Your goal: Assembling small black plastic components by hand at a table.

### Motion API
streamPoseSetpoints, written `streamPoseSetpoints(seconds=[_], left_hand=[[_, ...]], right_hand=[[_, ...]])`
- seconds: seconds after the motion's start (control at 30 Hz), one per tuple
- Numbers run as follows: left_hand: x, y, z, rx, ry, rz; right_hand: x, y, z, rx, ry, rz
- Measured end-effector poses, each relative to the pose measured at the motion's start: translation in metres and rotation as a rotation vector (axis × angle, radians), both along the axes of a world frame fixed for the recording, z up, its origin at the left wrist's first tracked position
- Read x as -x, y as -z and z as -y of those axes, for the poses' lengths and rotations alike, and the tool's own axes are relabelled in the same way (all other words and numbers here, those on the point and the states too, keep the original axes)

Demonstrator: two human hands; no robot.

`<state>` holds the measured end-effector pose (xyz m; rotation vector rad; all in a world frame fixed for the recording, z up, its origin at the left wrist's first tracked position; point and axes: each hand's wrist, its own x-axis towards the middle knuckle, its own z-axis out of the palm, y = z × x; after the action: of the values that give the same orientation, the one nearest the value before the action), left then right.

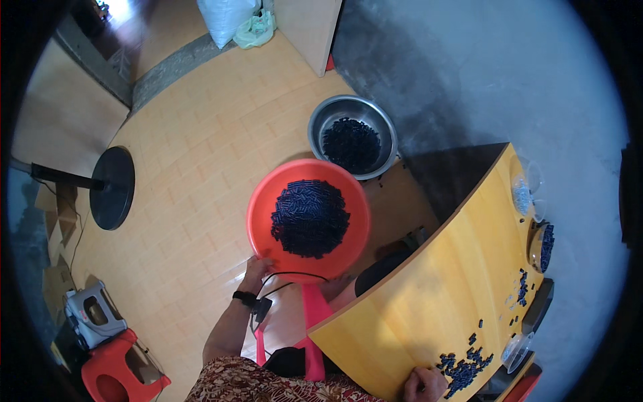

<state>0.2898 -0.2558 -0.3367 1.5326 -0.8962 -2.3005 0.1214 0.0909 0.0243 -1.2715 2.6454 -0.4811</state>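
An orange-red plastic basin (257,208) holds a heap of small dark cylindrical pieces (311,218). At its near left rim is my left hand (257,271), fingers closed over the edge; a black band circles that wrist. My right hand (424,384) rests on the near end of the yellow wooden table (408,295), its fingers curled in. Whatever they may hold is hidden. Right beside it lies a loose scatter of the same dark pieces (465,368), with a few stragglers farther up the tabletop.
Beyond the basin stands a metal bowl (319,127) with more dark pieces. Clear plastic containers (522,194) and a filled tub (537,248) line the table's right edge. A black round stand base (112,187) and a red stool (127,368) are at left.
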Motion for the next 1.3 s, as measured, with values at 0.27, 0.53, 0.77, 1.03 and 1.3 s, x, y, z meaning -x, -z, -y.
streamPoseSetpoints(seconds=[0.27, 0.53, 0.77, 1.03, 1.3], left_hand=[[0.042, 0.009, -0.008, -0.013, 0.066, -0.06], [0.088, -0.005, -0.023, 0.046, 0.129, -0.168], [0.112, 0.006, -0.027, 0.061, 0.16, -0.269], [0.149, -0.015, -0.035, -0.05, 0.099, -0.22], [0.157, 0.029, -0.008, 0.112, 0.024, -0.143]], right_hand=[[-0.002, 0.003, -0.001, 0.0, 0.02, 0.024], [-0.001, 0.004, -0.001, 0.019, 0.037, 0.036], [-0.002, 0.007, -0.008, 0.033, 0.033, 0.05], [0.001, 0.007, -0.006, 0.038, 0.033, 0.024], [0.002, 0.007, -0.004, 0.078, 0.025, 0.063]])
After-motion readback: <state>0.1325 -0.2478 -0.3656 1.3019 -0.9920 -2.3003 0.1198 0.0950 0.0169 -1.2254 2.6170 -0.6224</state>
